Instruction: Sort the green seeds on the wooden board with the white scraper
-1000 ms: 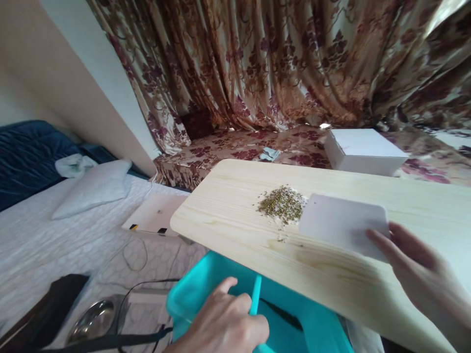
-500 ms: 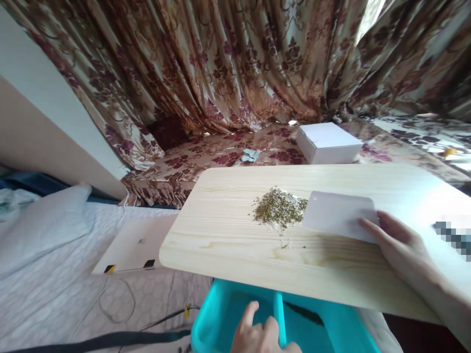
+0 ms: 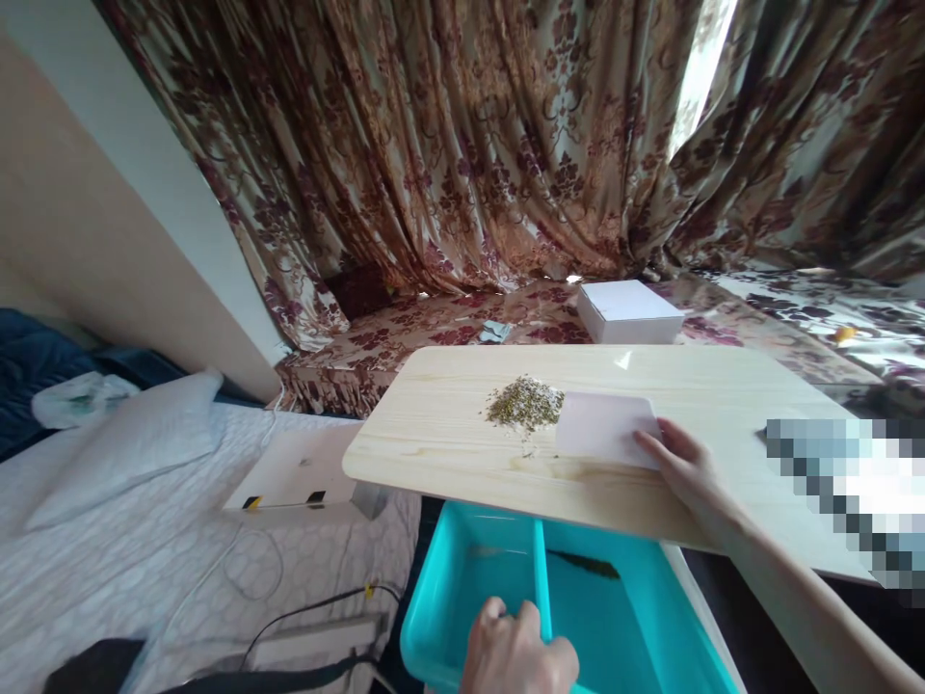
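Two dark stickers (image 3: 316, 498) left of grains (image 3: 526, 403)

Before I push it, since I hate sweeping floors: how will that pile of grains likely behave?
The pile will probably spread rather than move as one, being small loose bits. Some may scatter: its edge looks ragged and thin. They might slide easily, as the table looks flat and smooth.

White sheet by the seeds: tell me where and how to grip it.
Take the white sheet by its right edge, coming from the right, probably thumb on top, fingers underneath. It looks thin and flat, so a pinch should suit; its left edge is at the seeds, so the opposite edge keeps fingers clear. The right hand holds it there.
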Demonstrator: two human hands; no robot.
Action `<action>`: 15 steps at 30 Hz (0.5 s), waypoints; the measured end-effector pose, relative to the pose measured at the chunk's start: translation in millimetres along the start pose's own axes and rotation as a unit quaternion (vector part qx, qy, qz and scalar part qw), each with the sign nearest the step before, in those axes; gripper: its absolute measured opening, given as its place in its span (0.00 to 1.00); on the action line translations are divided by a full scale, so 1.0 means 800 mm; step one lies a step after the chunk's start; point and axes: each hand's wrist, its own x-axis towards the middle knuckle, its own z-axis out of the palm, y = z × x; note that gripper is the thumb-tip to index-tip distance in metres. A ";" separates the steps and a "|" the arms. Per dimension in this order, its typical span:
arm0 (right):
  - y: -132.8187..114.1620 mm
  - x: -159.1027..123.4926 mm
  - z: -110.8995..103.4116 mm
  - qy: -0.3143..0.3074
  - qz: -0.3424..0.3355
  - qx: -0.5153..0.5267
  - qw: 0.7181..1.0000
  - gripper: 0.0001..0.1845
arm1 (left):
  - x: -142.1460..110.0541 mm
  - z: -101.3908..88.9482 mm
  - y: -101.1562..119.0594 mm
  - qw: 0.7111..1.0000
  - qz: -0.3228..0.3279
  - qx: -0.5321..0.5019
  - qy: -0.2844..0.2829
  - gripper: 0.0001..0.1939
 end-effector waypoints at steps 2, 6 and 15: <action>0.002 0.002 0.000 -0.010 -0.002 -0.003 1.000 0.16 | -0.006 -0.012 0.008 1.000 -0.004 0.006 -0.006 0.08; -0.001 0.001 -0.002 -0.026 -0.008 -0.009 1.000 0.16 | -0.010 -0.022 0.014 0.999 -0.029 0.011 -0.030 0.11; -0.004 -0.004 -0.004 -0.031 -0.017 0.010 0.999 0.21 | -0.001 -0.022 -0.001 1.000 -0.007 0.019 -0.022 0.15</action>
